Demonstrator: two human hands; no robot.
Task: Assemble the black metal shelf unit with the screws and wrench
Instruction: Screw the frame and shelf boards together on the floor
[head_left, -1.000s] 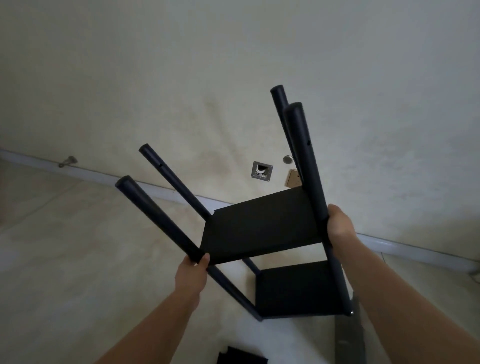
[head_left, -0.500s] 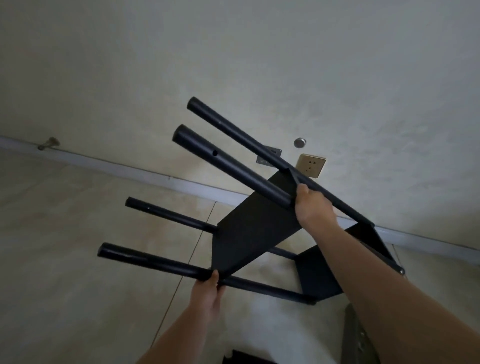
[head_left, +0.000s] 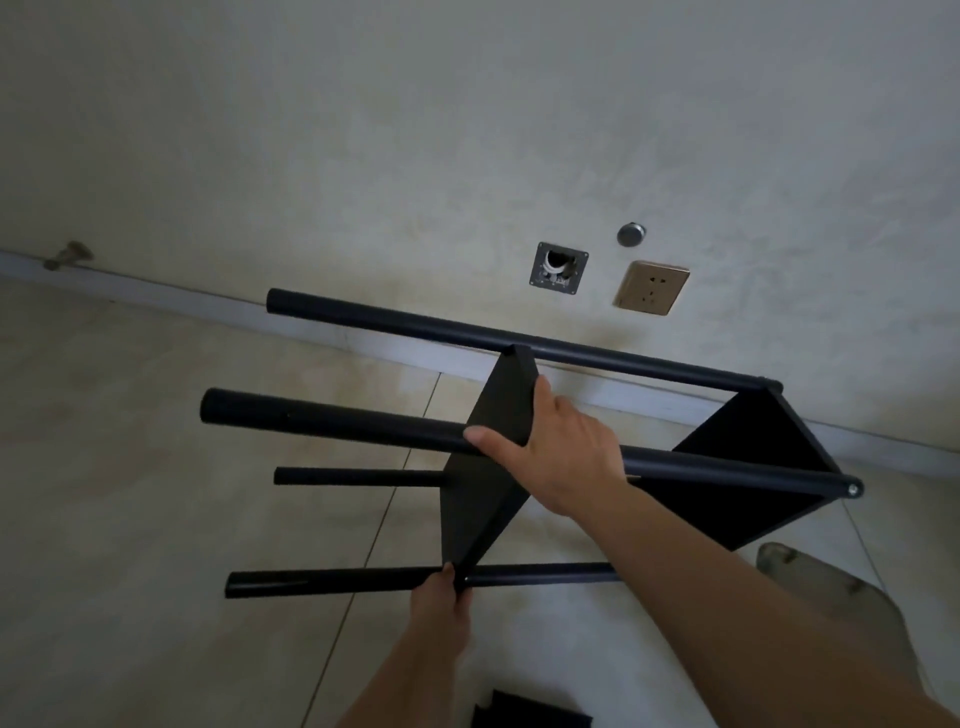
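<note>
Pale tiled floor (head_left: 156, 467), a black part (head_left: 530, 714) flat at its near edge.

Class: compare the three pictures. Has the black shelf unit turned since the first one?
Yes. The shelf unit has tipped over leftward: its poles, once pointing up the wall, now lie roughly level, below the wall socket.

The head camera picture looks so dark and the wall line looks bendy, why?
In the head view the light is dim and flat, so the black shelf unit shows almost no detail; the wide lens bows the baseboard; the right hand and left hand look fairly sharp, while the picture's edges look softer.
</note>
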